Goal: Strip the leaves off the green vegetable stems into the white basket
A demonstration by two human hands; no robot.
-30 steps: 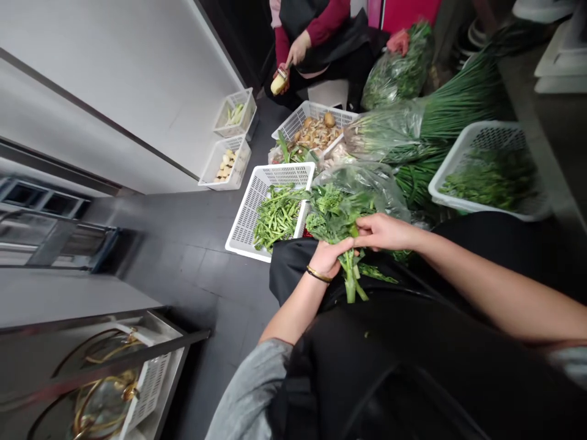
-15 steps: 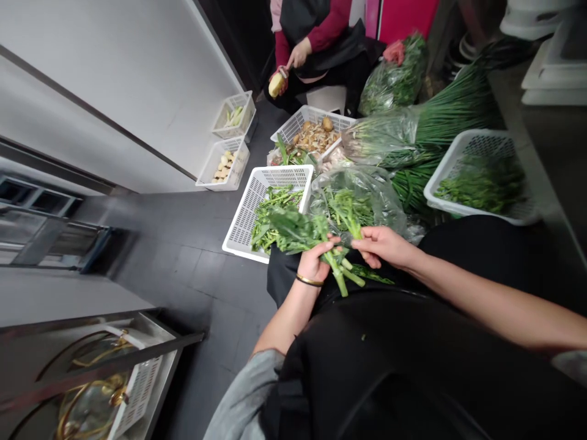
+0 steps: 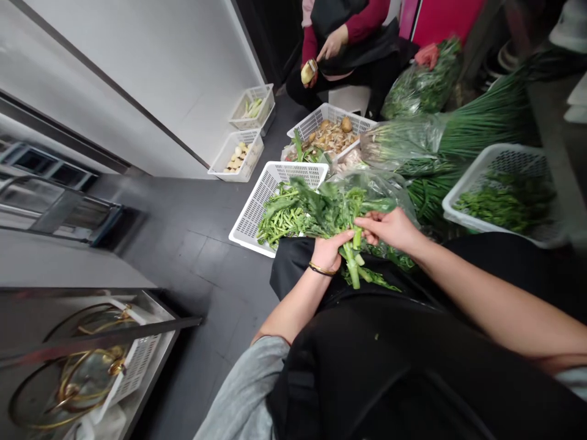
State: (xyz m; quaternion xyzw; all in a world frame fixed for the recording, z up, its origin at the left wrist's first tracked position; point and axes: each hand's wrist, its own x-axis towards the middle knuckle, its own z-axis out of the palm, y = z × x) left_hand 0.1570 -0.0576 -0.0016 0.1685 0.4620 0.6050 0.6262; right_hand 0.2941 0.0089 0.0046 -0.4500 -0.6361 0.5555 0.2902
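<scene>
Two hands (image 3: 328, 252) gripping leafy greens (image 3: 323, 208), white basket (image 3: 251, 220)

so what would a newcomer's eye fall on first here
Probably the bunch of leafy, thick-stemmed green vegetables near the middle, held in the bare left hand, with the right hand at its stems. Next comes the white slotted plastic basket of green pieces just beyond, to the left. The bright pink panel at the top, right of centre, also stands out.

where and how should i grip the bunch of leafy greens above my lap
Probably by the thick stems, from your own side: their bare ends point back that way, while the broad leaves fan out forward, some toward a white basket.
</scene>
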